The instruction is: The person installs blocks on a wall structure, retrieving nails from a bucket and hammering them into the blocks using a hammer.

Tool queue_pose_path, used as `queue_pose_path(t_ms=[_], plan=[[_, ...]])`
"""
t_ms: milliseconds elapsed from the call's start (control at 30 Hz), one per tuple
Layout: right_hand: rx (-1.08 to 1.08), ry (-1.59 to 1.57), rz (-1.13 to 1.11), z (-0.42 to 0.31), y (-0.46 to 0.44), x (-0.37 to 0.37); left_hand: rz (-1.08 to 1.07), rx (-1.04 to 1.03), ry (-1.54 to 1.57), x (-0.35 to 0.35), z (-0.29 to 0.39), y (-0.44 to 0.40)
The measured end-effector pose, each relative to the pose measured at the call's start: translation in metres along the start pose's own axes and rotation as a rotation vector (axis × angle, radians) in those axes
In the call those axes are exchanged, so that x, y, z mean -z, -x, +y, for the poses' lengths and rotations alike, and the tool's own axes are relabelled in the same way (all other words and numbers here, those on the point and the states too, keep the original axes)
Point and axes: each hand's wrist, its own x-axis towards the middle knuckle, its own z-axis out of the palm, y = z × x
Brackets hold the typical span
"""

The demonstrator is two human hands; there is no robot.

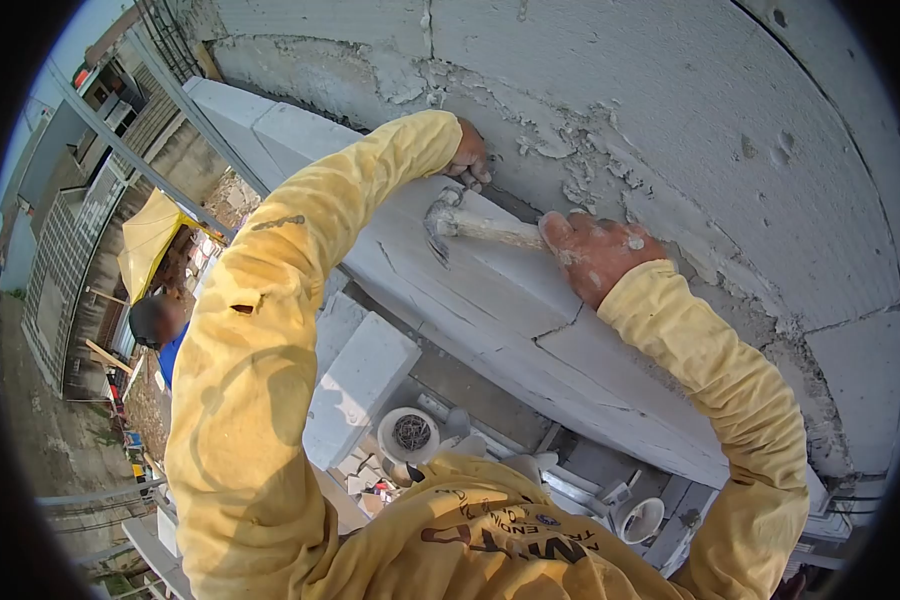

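My right hand (600, 255) is wrapped round the wooden handle of a hammer (490, 230), its claw head lying over the top of a pale block course (510, 285). Beyond the hammer head, my left hand (470, 158) is at the gap between the blocks and the rough grey wall (670, 120). Its fingers are bent together, and whatever they hold, if anything, is too small to make out. Mortar smears the wall near both hands.
Below the block course stand loose white blocks (360, 385), a bucket (408, 435) of dark thin pieces and another white bucket (640, 520). A person in blue (170, 350) is at the left, near a yellow canopy (150, 240). Metal bars (195, 120) rise at upper left.
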Motion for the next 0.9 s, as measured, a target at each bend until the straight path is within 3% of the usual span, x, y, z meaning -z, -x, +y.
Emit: queue_pose_path(t_ms=[100, 200, 300, 433, 500, 633, 667, 767, 867, 900], plan=[[0.137, -0.067, -0.066, -0.013, 0.005, 0.016, -0.050, 0.012, 0.124, -0.001, -0.010, -0.021], [0.120, -0.054, -0.097, 0.003, -0.004, 0.005, -0.052, 0.045, 0.056, 0.001, -0.005, -0.013], [-0.086, -0.026, -0.106, -0.002, -0.014, 0.001, -0.018, 0.026, 0.077, 0.000, -0.004, -0.014], [0.164, -0.093, -0.034, -0.016, 0.001, 0.017, -0.053, 0.032, 0.035, 0.001, -0.002, -0.014], [0.098, -0.055, -0.116, -0.007, -0.005, 0.011, -0.146, 0.056, 0.002, 0.004, -0.007, -0.032], [-0.149, -0.021, -0.237, -0.008, -0.015, 0.007, -0.041, 0.056, 0.013, 0.009, -0.002, -0.017], [-0.107, -0.014, -0.121, -0.009, -0.010, 0.003, -0.061, 0.054, 0.006, 0.006, -0.003, -0.019], [0.098, -0.153, -0.104, -0.023, -0.001, 0.025, -0.101, 0.055, 0.045, 0.003, -0.006, -0.029], [0.137, -0.105, -0.158, -0.009, -0.007, 0.016, -0.135, 0.047, 0.078, 0.005, -0.010, -0.036], [0.020, -0.105, -0.243, -0.009, -0.009, 0.015, -0.117, 0.027, 0.098, 0.003, -0.010, -0.034]])
